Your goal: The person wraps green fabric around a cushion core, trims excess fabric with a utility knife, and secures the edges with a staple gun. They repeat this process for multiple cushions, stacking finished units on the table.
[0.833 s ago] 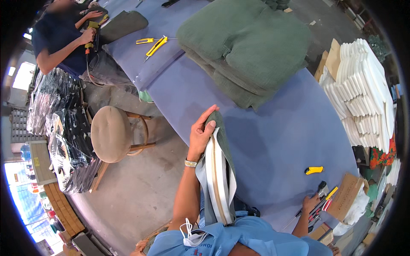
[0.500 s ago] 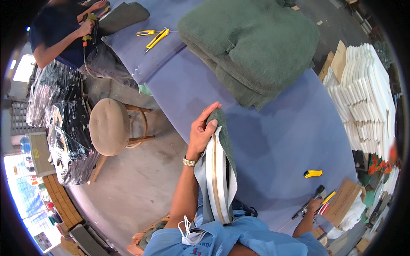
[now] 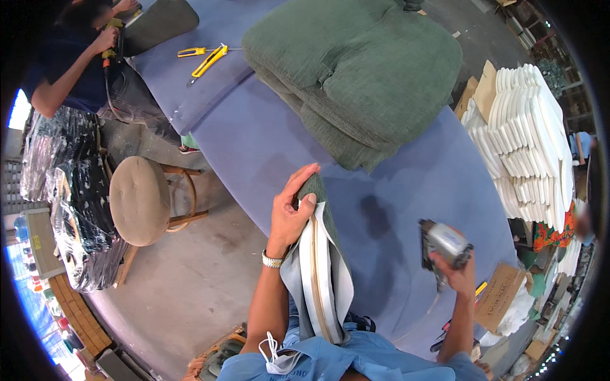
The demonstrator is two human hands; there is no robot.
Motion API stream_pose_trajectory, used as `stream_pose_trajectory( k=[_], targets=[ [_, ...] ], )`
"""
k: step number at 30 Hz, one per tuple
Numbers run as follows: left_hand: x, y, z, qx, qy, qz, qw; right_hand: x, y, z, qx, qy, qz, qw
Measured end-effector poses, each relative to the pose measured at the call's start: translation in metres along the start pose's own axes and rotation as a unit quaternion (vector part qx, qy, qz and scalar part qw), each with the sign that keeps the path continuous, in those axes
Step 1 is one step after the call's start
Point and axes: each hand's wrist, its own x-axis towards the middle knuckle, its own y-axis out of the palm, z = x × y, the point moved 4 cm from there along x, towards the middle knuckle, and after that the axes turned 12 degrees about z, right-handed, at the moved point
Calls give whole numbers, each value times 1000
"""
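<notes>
My left hand (image 3: pixel 295 209) is closed around the upper end of a curved, green fabric-covered piece (image 3: pixel 324 216), thumb on the near side. Its lower end leans against my body. Along its length run a white strip (image 3: pixel 307 267) with a tan line down it and grey lining flaps at both sides. Over the table's right side, my right hand (image 3: pixel 455 274) grips a grey and black staple gun (image 3: pixel 447 244), raised above the surface and apart from the fabric piece.
Folded green upholstery (image 3: pixel 368 82) lies across the blue-covered table (image 3: pixel 267 133). A yellow cutter (image 3: pixel 208 63) and yellow-handled screwdriver (image 3: pixel 192 52) lie at the far left. Left stand a tufted stool (image 3: pixel 141 200) and a person (image 3: pixel 76 76) holding a power tool. White padding stacks (image 3: pixel 527 127) and a carton (image 3: pixel 502 295) are right.
My right hand has come up from the table's lower right edge, lifting the staple gun into the open. My left hand keeps its hold on the fabric piece. The view has shifted slightly.
</notes>
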Motion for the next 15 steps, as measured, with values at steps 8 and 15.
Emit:
stream_pose_trajectory(
  k=[8,15],
  targets=[
    [-2,1,1,17,21,-6,1000,102,85,145,-87,-214,263,937],
    [2,4,2,28,32,-5,999,120,109,159,-153,-252,308,904]
  ],
)
